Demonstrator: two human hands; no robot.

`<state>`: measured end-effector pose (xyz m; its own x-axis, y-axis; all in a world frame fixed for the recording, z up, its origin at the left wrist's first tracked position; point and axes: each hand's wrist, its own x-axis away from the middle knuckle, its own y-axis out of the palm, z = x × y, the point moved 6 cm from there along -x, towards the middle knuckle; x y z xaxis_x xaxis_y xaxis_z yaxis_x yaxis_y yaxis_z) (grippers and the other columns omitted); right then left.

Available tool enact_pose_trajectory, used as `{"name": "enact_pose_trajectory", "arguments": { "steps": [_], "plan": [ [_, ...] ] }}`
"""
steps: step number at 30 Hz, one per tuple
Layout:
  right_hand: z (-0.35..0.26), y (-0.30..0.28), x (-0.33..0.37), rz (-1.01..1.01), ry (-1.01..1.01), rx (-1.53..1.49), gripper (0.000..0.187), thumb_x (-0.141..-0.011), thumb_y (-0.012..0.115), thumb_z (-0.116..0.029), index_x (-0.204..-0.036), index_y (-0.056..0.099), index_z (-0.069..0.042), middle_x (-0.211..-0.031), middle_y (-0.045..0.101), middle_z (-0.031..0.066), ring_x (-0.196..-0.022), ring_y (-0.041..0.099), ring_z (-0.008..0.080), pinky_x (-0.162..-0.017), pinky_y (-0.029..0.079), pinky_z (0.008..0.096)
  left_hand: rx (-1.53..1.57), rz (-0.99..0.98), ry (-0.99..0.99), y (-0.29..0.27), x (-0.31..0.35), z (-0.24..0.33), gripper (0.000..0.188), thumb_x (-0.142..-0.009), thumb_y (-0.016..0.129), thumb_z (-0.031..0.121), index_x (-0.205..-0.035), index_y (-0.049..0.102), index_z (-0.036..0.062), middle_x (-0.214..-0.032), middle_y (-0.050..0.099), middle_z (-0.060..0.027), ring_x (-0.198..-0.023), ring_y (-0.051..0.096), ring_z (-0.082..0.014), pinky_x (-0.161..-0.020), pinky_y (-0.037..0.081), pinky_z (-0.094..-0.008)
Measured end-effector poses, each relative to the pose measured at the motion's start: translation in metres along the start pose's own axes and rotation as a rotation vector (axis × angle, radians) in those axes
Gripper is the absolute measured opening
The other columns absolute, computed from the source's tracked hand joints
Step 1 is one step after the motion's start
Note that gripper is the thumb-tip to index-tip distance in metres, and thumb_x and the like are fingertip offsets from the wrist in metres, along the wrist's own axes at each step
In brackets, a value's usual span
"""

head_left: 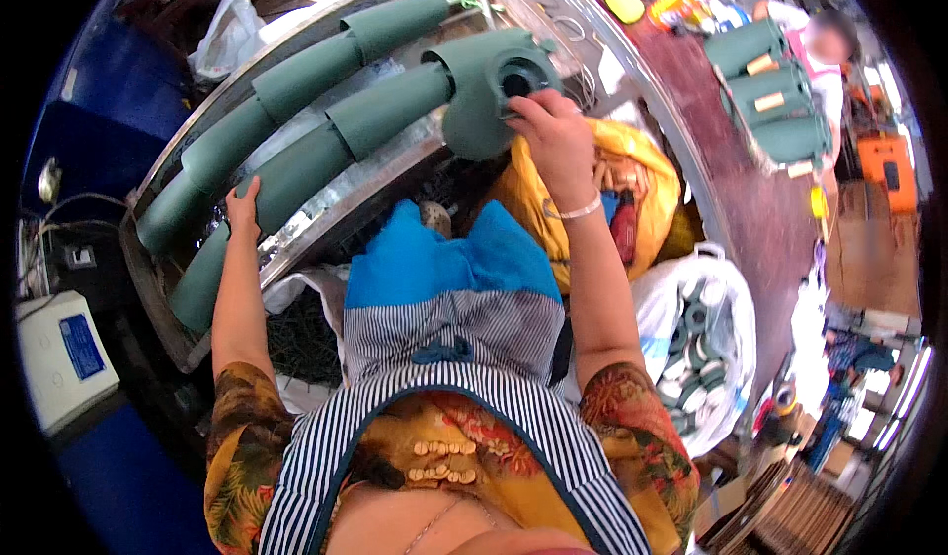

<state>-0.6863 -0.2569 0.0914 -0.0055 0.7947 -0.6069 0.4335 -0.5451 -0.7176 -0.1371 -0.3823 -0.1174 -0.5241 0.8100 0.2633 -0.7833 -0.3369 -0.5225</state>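
Note:
Two rows of dark green tubular plastic pieces, overlapping end to end, lie slantwise in a long metal trough (296,244). My left hand (244,211) grips a green tubular piece (296,178) of the nearer row, thumb on top and the other fingers mostly hidden. At that row's right end sits a flared green plastic part (476,120) with a dark round opening. The thumb and fingers of my right hand (555,140) pinch the rim of this opening. The farther row (306,69) lies beyond, touched by neither hand.
Beside my right forearm is a yellow bag (543,229) holding brownish pieces. A white sack (736,308) of green and white rings stands nearer. Across a reddish table (706,160), another person stands by stacked green pieces (765,96). A blue machine (109,130) is at left.

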Motion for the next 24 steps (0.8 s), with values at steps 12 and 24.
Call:
{"name": "enact_pose_trajectory", "arguments": {
  "steps": [12, 24],
  "plan": [
    [-0.141, 0.06, 0.067, 0.132, -0.335, 0.035, 0.007, -0.072, 0.061, -0.018, -0.07, 0.064, -0.012, -0.079, 0.051, 0.0024, -0.082, 0.054, 0.0216, -0.068, 0.046, 0.0342, -0.256, -0.716, 0.556, 0.16, 0.236, 0.234, 0.046, -0.086, 0.073, 0.035, -0.116, 0.065, 0.0022, -0.112, 0.066, -0.0076, -0.1, 0.059, -0.017, -0.089, 0.044, -0.0296],
    [0.237, 0.039, 0.272, -0.477, 0.697, 0.524, 0.031, -0.091, 0.059, -0.017, -0.122, 0.061, -0.015, -0.128, 0.052, 0.016, -0.116, 0.052, 0.0333, -0.089, 0.048, 0.0447, -0.833, 0.411, 1.032, -0.056, 0.161, 0.212, 0.037, -0.088, 0.069, 0.024, -0.117, 0.062, 0.003, -0.115, 0.065, -0.015, -0.109, 0.059, -0.0332, -0.095, 0.045, -0.0407]
  ]
}}
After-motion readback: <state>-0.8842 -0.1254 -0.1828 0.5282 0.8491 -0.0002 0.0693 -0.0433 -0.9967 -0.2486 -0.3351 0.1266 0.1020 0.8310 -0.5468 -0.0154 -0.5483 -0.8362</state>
